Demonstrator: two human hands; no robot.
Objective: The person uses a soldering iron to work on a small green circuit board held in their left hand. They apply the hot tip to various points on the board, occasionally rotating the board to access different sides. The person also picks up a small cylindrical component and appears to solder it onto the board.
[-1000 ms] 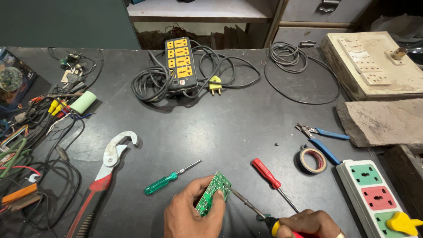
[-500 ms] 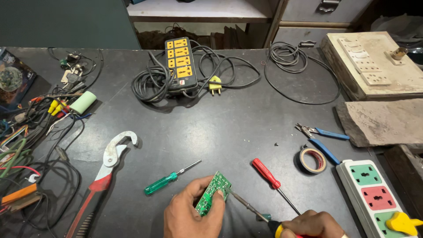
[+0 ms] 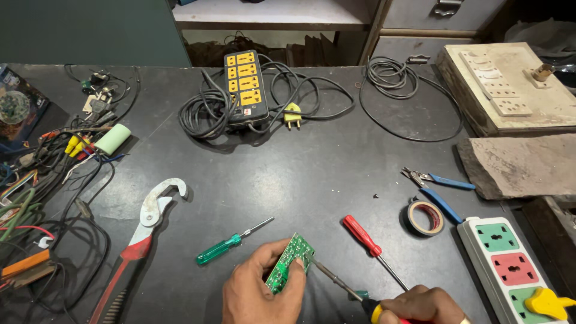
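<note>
From where I sat, the head view gave me only two hands, both low against the bottom edge. The left hand (image 3: 261, 294) was bare, with the thumb, the fingers and part of the back in sight, and the picture cut it off near the wrist. Its knuckles were creased. The right hand (image 3: 420, 306) was bare too, and I saw only its back and the ridge of its knuckles. By its wrist, a pale sliver (image 3: 461, 321) lay right at the edge. I could not tell whether it was a band or a cuff.
</note>
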